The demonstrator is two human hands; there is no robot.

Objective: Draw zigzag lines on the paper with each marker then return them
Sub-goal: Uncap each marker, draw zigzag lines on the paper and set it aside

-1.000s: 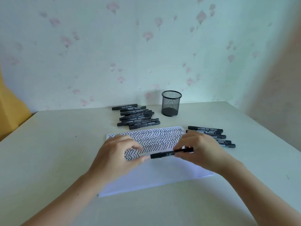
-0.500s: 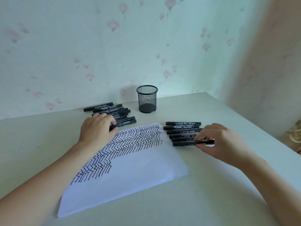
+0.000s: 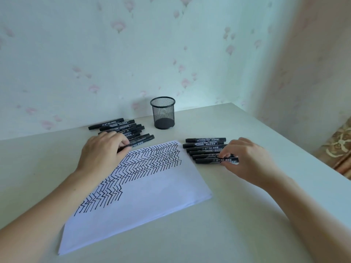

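Right hand (image 3: 245, 160) pinches a marker (image 3: 216, 160), aligning it with the used row; left hand (image 3: 103, 150) grips the next marker (image 3: 140, 140) from the unused pile

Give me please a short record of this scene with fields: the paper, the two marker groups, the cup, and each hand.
paper: white sheet flat on table, zigzag rows across its far part
left marker pile: beyond the paper's far-left corner
right marker row: six, side by side
mesh cup: upright, looks empty
left hand: grips a marker from the pile
right hand: pinches nearest marker of the row
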